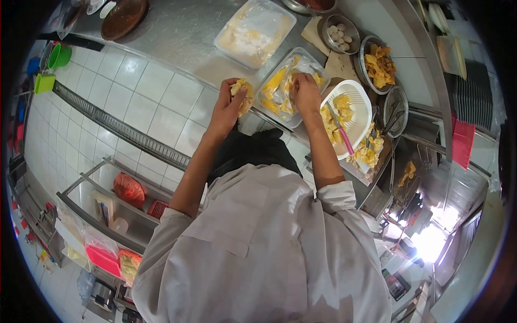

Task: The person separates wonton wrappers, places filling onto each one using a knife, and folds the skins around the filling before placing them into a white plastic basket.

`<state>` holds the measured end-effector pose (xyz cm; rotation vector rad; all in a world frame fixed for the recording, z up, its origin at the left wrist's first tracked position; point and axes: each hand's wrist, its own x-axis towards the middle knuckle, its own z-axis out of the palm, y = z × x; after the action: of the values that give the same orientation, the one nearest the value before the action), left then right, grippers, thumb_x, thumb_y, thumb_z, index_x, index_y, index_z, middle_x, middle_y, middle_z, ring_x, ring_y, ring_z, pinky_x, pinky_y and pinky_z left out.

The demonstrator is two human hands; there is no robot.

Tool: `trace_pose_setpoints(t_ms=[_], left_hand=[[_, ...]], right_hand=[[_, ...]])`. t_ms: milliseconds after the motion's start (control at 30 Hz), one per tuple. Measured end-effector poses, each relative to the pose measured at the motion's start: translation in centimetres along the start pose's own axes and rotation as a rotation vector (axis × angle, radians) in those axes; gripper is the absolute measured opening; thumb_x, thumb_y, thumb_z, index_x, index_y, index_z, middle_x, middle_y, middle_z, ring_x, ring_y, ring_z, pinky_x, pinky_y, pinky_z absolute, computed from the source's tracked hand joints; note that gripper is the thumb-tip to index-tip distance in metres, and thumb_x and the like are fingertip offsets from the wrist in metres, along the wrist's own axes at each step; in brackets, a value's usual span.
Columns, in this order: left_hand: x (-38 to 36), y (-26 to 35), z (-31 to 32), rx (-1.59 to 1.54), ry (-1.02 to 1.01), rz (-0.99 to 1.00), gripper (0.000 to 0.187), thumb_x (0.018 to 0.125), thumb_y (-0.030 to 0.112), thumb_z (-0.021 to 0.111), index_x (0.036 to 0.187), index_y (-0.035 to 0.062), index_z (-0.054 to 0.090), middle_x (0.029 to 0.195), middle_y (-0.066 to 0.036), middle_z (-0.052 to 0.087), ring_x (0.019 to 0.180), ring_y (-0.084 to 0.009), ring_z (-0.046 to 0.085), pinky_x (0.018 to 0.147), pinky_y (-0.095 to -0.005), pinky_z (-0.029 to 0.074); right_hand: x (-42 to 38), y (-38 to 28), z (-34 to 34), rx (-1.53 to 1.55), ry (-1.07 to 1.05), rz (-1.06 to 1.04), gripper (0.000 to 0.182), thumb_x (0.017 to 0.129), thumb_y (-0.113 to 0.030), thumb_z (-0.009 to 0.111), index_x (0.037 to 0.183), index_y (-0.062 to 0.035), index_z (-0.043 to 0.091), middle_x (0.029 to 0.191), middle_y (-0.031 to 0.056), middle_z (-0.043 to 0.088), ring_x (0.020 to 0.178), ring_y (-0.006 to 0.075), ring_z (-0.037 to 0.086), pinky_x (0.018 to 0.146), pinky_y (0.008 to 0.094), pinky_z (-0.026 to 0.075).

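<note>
My left hand [227, 107] is closed around a bundle of pale yellow, crinkled dough pieces [244, 97], held just off the counter's front edge. My right hand [305, 94] reaches down into a clear plastic container [267, 112] lined with crumpled clear film. Its fingers are bent together among yellow sheets [275, 82]; their tips are hidden, so what they grip cannot be made out. Right of that stands a white ribbed basin [362, 100] with more yellow pieces [342, 107]. A pink-handled knife [344, 139] lies across the basin.
A floury clear tub [255, 32] stands behind on the steel counter [177, 37]. Metal bowls hold white balls [340, 36] and browned crisp pieces [379, 65]. Yellow scraps [370, 148] lie on a board at right. A brown round dish [124, 19] sits far left.
</note>
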<state>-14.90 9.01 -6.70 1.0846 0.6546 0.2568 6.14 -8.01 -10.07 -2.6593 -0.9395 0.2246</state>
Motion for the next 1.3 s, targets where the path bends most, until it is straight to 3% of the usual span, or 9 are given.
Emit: trace_pose_setpoints(t_ms=[200, 333, 567, 700, 933, 1100, 1167, 1233, 1300], left_hand=[[1.1, 0.9, 0.9, -0.013, -0.079, -0.007, 0.036, 0.113, 0.03, 0.054, 0.138, 0.0052, 0.046, 0.114, -0.007, 0.063, 0.102, -0.0153, 0.066, 0.086, -0.0291, 0.052], [2.0, 1.5, 1.9, -0.069, -0.184, -0.073, 0.037, 0.115, 0.033, 0.049, 0.14, 0.0062, 0.043, 0.123, -0.01, 0.061, 0.108, -0.0198, 0.067, 0.094, -0.0355, 0.055], [2.7, 2.2, 4.5, -0.231, -0.339, -0.145, 0.04, 0.116, 0.032, 0.045, 0.146, 0.0061, 0.041, 0.138, -0.013, 0.055, 0.125, -0.0242, 0.063, 0.108, -0.0448, 0.055], [3.0, 2.0, 6.1, -0.296, -0.418, -0.097, 0.044, 0.116, 0.029, 0.044, 0.153, 0.0053, 0.04, 0.148, -0.015, 0.051, 0.135, -0.0252, 0.057, 0.111, -0.0449, 0.054], [4.4, 0.9, 9.4, -0.707, -0.571, -0.304, 0.057, 0.116, 0.048, 0.035, 0.154, 0.0062, 0.044, 0.151, -0.015, 0.053, 0.139, -0.0282, 0.054, 0.12, -0.0455, 0.042], [4.8, -0.4, 12.3, -0.809, -0.641, -0.373, 0.063, 0.113, 0.059, 0.034, 0.151, 0.0103, 0.049, 0.147, -0.007, 0.058, 0.13, -0.0217, 0.058, 0.11, -0.039, 0.047], [5.5, -2.5, 12.5, -0.941, -0.799, -0.387, 0.069, 0.111, 0.064, 0.032, 0.151, 0.0118, 0.05, 0.147, -0.005, 0.058, 0.128, -0.0201, 0.058, 0.108, -0.0381, 0.046], [5.7, -2.7, 13.3, -1.023, -1.049, -0.265, 0.077, 0.108, 0.072, 0.029, 0.153, 0.0131, 0.049, 0.149, -0.003, 0.057, 0.133, -0.02, 0.056, 0.114, -0.0391, 0.042], [3.6, 0.2, 13.9, -1.018, -0.854, -0.354, 0.079, 0.108, 0.072, 0.029, 0.155, 0.0117, 0.047, 0.152, -0.004, 0.055, 0.138, -0.0207, 0.052, 0.118, -0.0396, 0.039]], right_hand=[[-1.6, -0.7, -4.4, 0.316, -0.064, 0.073, 0.025, 0.087, -0.012, 0.069, 0.108, 0.0007, 0.066, 0.093, 0.0237, 0.07, 0.091, 0.0437, 0.069, 0.082, 0.0492, 0.056], [-2.8, 0.9, -8.0, 0.278, -0.212, -0.059, 0.023, 0.086, -0.013, 0.072, 0.102, 0.0011, 0.065, 0.089, 0.0219, 0.069, 0.083, 0.0357, 0.068, 0.076, 0.0465, 0.053], [-5.2, -1.3, -14.7, 0.284, -0.162, 0.0, 0.028, 0.09, -0.022, 0.08, 0.092, 0.0006, 0.063, 0.071, 0.0152, 0.063, 0.062, 0.0281, 0.059, 0.062, 0.0389, 0.048], [-5.6, -2.2, -19.0, 0.312, -0.102, 0.065, 0.02, 0.092, -0.015, 0.078, 0.1, -0.001, 0.067, 0.07, 0.0141, 0.065, 0.06, 0.0201, 0.062, 0.062, 0.0353, 0.049], [-6.2, -3.2, -22.9, 0.282, 0.002, 0.108, 0.015, 0.095, -0.01, 0.075, 0.103, 0.0007, 0.067, 0.075, 0.0129, 0.07, 0.065, 0.0164, 0.073, 0.06, 0.0322, 0.052], [-6.1, -6.5, -23.7, 0.863, -0.041, 0.112, 0.016, 0.098, -0.012, 0.075, 0.104, 0.0016, 0.068, 0.079, 0.0059, 0.072, 0.069, 0.0078, 0.072, 0.057, 0.0252, 0.051], [-5.6, -7.5, -23.3, 1.013, -0.06, 0.143, 0.018, 0.099, -0.013, 0.075, 0.105, 0.0016, 0.068, 0.078, 0.0056, 0.071, 0.066, 0.0071, 0.07, 0.057, 0.0226, 0.05], [-5.1, -6.6, -21.9, 0.857, -0.052, 0.167, 0.019, 0.097, -0.014, 0.077, 0.104, 0.0016, 0.068, 0.078, 0.0059, 0.071, 0.065, 0.0069, 0.069, 0.056, 0.0228, 0.049], [-5.1, -5.4, -20.4, 0.68, -0.051, 0.212, 0.023, 0.094, -0.017, 0.08, 0.1, 0.0008, 0.068, 0.076, 0.0062, 0.069, 0.063, 0.0076, 0.064, 0.055, 0.0263, 0.047]])
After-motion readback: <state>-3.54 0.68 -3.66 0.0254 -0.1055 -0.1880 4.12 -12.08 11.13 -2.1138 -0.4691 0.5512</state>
